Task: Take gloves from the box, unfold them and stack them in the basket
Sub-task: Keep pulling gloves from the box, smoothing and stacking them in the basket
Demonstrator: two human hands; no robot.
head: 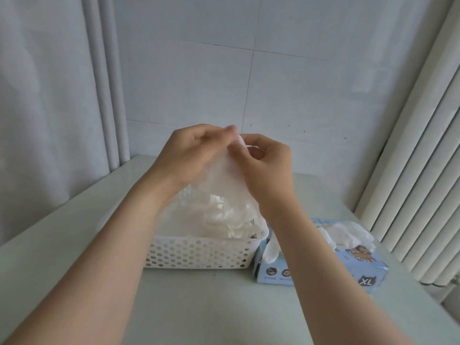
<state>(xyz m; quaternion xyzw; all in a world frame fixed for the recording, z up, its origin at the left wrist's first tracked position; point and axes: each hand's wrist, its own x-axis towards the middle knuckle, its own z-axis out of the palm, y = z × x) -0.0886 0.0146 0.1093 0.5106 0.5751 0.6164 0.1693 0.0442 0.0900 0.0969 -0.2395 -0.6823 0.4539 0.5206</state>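
Note:
A thin, see-through white glove (225, 175) hangs in the air above the basket, pinched at its top edge by both hands. My left hand (189, 155) grips it from the left and my right hand (263, 163) from the right, fingertips almost meeting. Below them stands a white perforated plastic basket (199, 252) holding a pile of white gloves (224, 217). To its right lies the light blue glove box (348, 262) marked XL, with loose gloves (348, 232) spilling out of its top opening.
Everything stands on a pale green table (74, 245) against a white tiled wall. A curtain (49, 95) hangs at the left and a white ribbed radiator (423, 170) runs along the right edge of the table.

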